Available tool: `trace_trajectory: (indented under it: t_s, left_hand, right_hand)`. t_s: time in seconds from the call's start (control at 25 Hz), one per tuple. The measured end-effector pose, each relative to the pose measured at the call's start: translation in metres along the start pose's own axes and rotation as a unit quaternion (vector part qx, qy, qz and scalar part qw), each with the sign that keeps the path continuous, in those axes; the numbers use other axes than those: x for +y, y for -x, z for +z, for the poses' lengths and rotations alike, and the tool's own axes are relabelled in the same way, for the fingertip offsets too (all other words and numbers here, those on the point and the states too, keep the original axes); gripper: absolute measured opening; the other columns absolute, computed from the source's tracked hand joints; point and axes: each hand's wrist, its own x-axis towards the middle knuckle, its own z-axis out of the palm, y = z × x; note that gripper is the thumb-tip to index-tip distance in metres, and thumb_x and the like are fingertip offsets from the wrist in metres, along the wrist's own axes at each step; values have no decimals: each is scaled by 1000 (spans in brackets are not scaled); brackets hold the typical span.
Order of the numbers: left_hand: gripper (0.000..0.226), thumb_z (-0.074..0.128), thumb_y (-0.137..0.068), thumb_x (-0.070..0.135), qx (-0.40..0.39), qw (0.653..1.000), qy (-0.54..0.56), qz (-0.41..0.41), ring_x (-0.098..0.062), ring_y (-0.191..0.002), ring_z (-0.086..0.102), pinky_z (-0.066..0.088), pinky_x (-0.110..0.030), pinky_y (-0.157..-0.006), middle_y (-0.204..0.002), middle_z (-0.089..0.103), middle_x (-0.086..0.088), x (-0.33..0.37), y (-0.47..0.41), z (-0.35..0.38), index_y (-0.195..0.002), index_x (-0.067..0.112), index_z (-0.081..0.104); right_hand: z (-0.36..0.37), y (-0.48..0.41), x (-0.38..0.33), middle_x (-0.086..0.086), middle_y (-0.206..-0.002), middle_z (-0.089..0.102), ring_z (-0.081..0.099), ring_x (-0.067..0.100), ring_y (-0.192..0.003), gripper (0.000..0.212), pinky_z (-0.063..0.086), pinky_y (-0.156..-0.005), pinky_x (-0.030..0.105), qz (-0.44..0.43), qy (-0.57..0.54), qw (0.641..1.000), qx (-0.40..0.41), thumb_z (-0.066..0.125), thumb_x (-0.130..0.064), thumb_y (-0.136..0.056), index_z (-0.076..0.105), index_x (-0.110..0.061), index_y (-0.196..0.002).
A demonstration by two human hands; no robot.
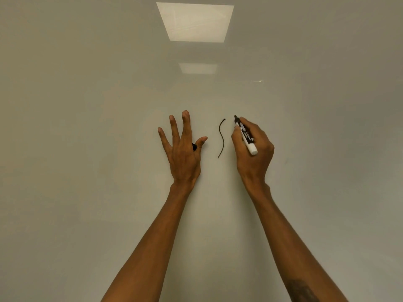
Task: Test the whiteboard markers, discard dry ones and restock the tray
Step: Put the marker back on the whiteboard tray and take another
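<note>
A bright, pale rectangular reflection of a ceiling light panel (194,22) glows at top centre on a glossy off-white board surface (76,94). A fainter, smaller rectangular reflection (198,68) sits below it, and a tiny white glint (260,81) shows to its lower right.

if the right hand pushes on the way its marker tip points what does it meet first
Most likely the whiteboard itself: the marker tip in the right hand sits at or just off it; depth is unclear.
</note>
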Motion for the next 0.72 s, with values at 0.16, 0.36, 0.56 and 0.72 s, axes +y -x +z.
trace_trajectory:
  t_s: [0.16,0.36,0.56,0.72]
  left_hand:
    - [74,31,-100,54,6,1000,5,4,-30,-152,12,6,-60,-121,-163,23,-1,0,1,1,-156,7,16]
    - [74,32,-100,54,6,1000,-2,1,-29,-152,11,5,-60,-121,-163,24,-1,1,1,1,-156,8,18]
    - [73,30,-100,54,-24,999,46,-7,-26,-153,5,-2,-55,-123,-164,21,-1,-2,4,-3,-156,9,17]
    - [72,27,-101,53,-75,982,173,-20,-16,-153,-5,-8,-45,-124,-166,11,3,-5,22,-18,-158,13,11]
  right_hand:
    - [0,12,12,1,-103,73,66,14,-87,29,56,-73,31,-51,58,996,-41,65,-21,-91,69,-9,-117]
    - [-20,85,31,0,-91,71,65,15,-76,26,55,-64,37,-19,43,997,-66,68,-14,-88,70,-8,-113]
    - [-29,98,13,3,-103,72,70,18,-89,25,58,-77,33,201,-191,952,-129,65,-15,-89,69,-14,-113]
    - [-28,100,1,13,-105,72,70,29,-88,20,57,-79,34,317,-312,886,-131,61,-12,-94,68,-12,-113]
